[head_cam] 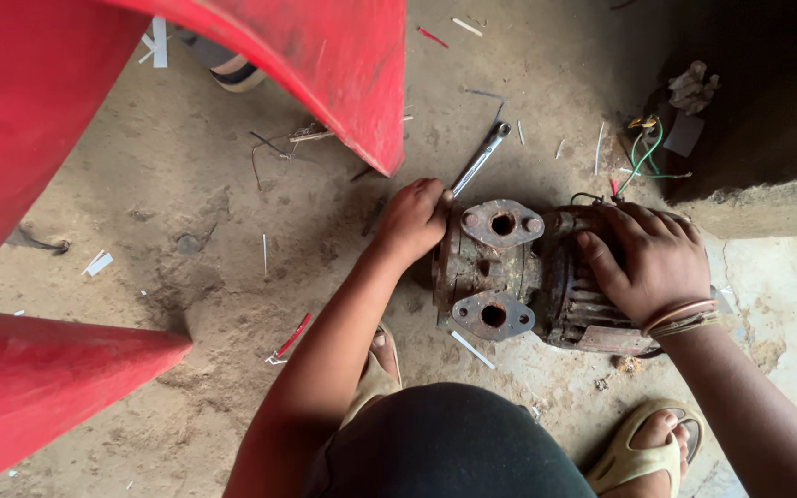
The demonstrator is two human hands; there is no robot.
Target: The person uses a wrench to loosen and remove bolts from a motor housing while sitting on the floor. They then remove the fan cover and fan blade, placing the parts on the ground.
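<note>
two hands: left hand (412,219) closed on one wrench (480,159); right hand (649,261) spread flat on one rusty pump (509,272), two flanges.

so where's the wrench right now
In the head view the wrench lies on the dirt floor just above centre, its lower end gripped by the left hand beside the rusty pump.

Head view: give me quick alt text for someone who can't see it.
A rusty pump motor lies on a dusty concrete floor, steadied by the right hand on its ribbed body. The left hand grips a metal wrench at the pump end.
</note>
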